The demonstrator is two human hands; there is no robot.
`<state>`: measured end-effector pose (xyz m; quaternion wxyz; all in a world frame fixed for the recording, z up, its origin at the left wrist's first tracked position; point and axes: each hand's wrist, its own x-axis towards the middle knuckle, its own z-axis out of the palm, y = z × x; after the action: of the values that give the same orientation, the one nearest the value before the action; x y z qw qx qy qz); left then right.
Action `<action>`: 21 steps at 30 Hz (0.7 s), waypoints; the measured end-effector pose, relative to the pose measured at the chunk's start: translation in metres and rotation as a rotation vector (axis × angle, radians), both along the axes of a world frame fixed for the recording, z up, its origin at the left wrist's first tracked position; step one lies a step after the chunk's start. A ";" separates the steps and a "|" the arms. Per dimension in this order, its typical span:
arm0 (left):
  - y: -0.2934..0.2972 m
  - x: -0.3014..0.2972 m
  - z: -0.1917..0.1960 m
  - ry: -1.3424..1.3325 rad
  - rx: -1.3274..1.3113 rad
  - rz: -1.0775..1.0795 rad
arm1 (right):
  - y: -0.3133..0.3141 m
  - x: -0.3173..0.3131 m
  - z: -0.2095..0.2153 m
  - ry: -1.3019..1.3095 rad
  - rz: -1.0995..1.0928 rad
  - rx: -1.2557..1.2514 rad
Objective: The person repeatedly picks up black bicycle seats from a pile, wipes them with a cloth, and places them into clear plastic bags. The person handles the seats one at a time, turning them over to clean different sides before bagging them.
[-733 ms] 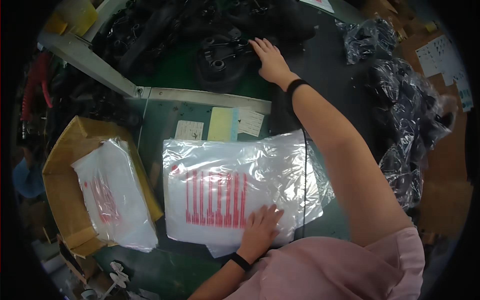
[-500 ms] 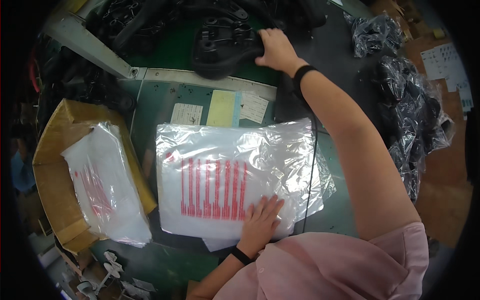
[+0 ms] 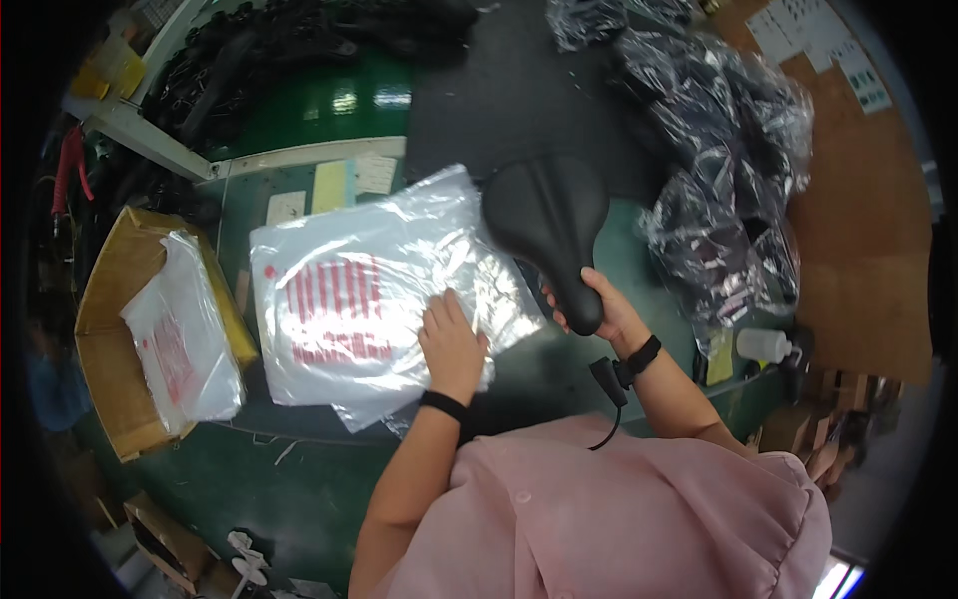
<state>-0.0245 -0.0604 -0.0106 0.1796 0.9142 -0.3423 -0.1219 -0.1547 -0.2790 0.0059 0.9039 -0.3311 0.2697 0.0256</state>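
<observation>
The black bicycle saddle (image 3: 550,225) is smooth and matte, broad and rounded at its rear end and tapering to a narrow nose. It is held above the desk (image 3: 559,359), broad end toward 12 o'clock, nose toward 6 o'clock. The right hand (image 3: 602,307) is clenched around the nose, fingers wrapped under it, a black band on the wrist. At the saddle's 9 o'clock lies a stack of clear plastic bags (image 3: 369,295) with red printed bars, flat on the desk, its right corner just under the saddle's edge. The left hand (image 3: 452,339) rests flat on the stack's lower right part, fingers spread, grasping nothing. At 3 o'clock from the saddle sits a heap of bagged black parts (image 3: 723,190). Far toward 9 o'clock, a cardboard box (image 3: 110,339) holds more printed bags (image 3: 185,334).
</observation>
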 end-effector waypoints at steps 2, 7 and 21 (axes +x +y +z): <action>-0.001 -0.002 -0.021 -0.018 -0.021 -0.017 | 0.007 -0.050 -0.012 0.017 -0.049 0.027; 0.012 0.013 -0.030 0.064 -0.259 0.053 | 0.022 -0.099 -0.013 0.041 -0.178 0.109; 0.045 0.057 0.001 0.759 -0.774 0.599 | 0.023 -0.087 0.020 0.206 -0.097 -0.293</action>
<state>0.0325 -0.0157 -0.0091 0.6340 0.7318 -0.0025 -0.2500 -0.2415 -0.2562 0.0258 0.8139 -0.4412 0.3773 -0.0240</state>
